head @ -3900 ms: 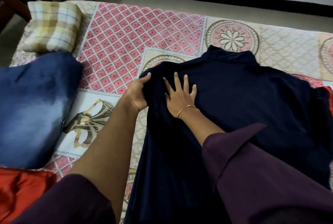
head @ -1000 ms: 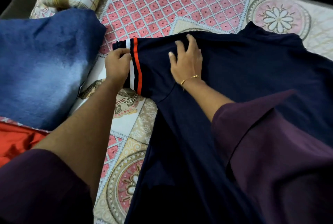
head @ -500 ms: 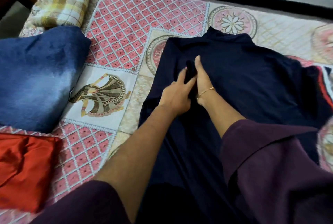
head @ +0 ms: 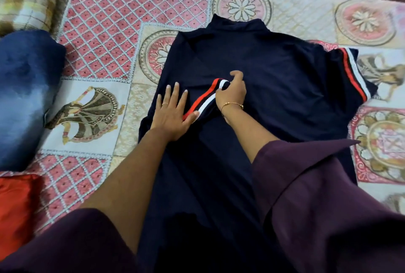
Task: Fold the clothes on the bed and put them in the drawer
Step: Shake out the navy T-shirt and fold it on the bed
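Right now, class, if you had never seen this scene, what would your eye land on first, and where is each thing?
First, the navy shirt spread over the middle of the patterned bedsheet. Its red and white striped cuff, folded in over the shirt's middle, is pinched by the right hand, while the left hand presses flat beside it. At the left edge lie a blue denim garment and a red cloth.

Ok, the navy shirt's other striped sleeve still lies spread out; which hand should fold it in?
Right: the right hand lies nearer that spread sleeve, while the left hand presses the folded sleeve flat.
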`<state>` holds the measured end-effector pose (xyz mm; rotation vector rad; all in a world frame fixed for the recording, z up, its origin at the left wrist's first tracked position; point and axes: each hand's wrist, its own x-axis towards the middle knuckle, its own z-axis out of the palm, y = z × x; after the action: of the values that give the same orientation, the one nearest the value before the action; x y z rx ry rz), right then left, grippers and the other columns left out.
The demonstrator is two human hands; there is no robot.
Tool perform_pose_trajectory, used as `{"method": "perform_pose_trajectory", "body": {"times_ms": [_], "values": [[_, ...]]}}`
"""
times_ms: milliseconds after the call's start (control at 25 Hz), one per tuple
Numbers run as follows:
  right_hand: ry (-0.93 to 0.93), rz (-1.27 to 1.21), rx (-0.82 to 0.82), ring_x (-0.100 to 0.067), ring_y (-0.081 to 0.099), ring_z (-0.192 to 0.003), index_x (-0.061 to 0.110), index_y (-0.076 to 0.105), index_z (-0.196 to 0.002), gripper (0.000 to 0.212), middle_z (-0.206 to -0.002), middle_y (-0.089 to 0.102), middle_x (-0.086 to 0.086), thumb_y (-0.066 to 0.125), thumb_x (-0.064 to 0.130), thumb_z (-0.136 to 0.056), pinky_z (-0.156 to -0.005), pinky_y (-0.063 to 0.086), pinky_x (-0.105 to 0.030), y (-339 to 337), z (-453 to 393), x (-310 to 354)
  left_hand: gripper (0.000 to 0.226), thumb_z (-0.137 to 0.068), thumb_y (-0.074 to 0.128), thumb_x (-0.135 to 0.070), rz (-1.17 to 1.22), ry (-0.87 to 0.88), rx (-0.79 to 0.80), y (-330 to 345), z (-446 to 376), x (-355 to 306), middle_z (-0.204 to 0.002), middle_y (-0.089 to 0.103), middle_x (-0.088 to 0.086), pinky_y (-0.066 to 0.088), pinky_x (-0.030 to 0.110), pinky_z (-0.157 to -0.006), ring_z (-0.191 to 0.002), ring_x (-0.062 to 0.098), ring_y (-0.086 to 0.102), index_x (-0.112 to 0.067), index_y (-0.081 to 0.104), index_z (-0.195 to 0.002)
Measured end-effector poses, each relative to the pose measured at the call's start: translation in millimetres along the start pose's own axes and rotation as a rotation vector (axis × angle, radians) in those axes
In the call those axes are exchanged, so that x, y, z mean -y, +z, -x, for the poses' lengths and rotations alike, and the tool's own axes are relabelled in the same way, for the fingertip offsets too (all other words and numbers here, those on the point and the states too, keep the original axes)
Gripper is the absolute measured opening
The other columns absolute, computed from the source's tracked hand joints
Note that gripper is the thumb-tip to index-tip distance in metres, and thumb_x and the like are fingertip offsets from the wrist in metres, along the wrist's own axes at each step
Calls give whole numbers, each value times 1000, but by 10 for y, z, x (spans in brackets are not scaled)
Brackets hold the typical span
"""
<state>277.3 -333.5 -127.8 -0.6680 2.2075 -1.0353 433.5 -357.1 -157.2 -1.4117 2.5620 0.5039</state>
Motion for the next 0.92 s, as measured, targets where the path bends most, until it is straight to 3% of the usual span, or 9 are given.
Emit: {"method": "perform_pose_trajectory", "body": {"times_ms": [160, 360, 480, 600, 720, 800, 840, 920], "values": [[-38, 116, -125, -22, 56, -96, 11, 45, -123, 33, -127, 44, -6, 49, 8, -91, -70, 36, -27, -222, 13, -164, 76, -93, 33, -57, -113, 17, -132, 12, 67, -252, -157, -14, 12, -7, 51, -114, -144, 29, -15, -19, -1, -151], [14, 171, -307, -21, 54, -91, 10, 51, -117, 26, -122, 46, -5, 44, 4, -93, -66, 34, -27, -928, -167, -512, 66, -96, 46, -39, -12, 281, -193, -38, -84, -980, -157, 5, 14, 2, 44, -117, -146, 30, -2, -8, 21, -148], [104, 187, -429, -26, 50, -107, 9, 55, -115, 32, -124, 45, -8, 43, -3, -88, -73, 35, -29, -1419, -323, -801, 57, -97, 45, -31, 40, 332, -139, -36, -292, -1582, -157, 12, 13, 5, 38, -117, -146, 29, 2, -4, 29, -145], [211, 235, -500, -30, 42, -118, 11, 58, -118, 33, -130, 43, -12, 44, 2, -89, -91, 33, -30, -1883, -465, -1131, 56, -97, 45, -29, 97, 369, -78, 21, -474, -2172, -156, 16, 12, 9, 36, -118, -145, 27, 7, -5, 27, -145], [318, 113, -524, -30, 43, -121, 9, 54, -125, 32, -134, 40, -14, 51, 14, -93, -97, 31, -29, -2258, -652, -1343, 60, -97, 45, -32, 86, 402, -6, 56, -642, -2644, -157, 13, 10, 10, 36, -118, -146, 26, 4, -6, 23, -147], [390, -31, -462, -28, 49, -118, 5, 49, -127, 46, -130, 48, -13, 62, 26, -88, -98, 35, -32, -2370, -827, -1443, 70, -95, 45, -43, 23, 401, 75, 102, -754, -2822, -158, 6, 7, 8, 37, -119, -146, 24, -1, -8, 17, -149], [417, -151, -444, -26, 53, -111, 4, 52, -121, 48, -121, 54, -11, 69, 27, -82, -95, 40, -34, -2414, -913, -1461, 75, -94, 42, -51, -13, 392, 114, 131, -786, -2874, -159, 3, 4, 6, 38, -119, -146, 22, -3, -10, 14, -149], [498, -562, -442, -23, 55, -83, 10, 60, -86, 22, -90, 60, -7, 76, 14, -72, -74, 48, -36, -2514, -1054, -1422, 79, -90, 33, -64, -73, 377, 140, 191, -808, -2935, -159, 3, -3, 6, 38, -118, -146, 19, -2, -16, 15, -150]]}}
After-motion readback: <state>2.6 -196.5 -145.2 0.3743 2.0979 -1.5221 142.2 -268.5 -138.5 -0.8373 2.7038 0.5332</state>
